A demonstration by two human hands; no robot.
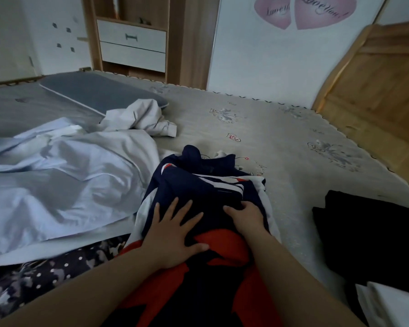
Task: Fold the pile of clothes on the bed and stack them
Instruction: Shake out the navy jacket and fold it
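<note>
We press our left hand [175,234] flat, fingers spread, on the navy, red and white garment [206,192] in front of us; it grips nothing. Our right hand [247,214] rests just beside it with fingers curled onto the same cloth, though we cannot tell if they pinch it. The garment lies bunched on the bed [281,138]. Touching its left edge sprawls a pale blue sheet [57,180], with a crumpled white garment [142,119] beyond. To the right, apart, lies a black garment [368,234]; a dotted dark cloth [43,277] sits near left
</note>
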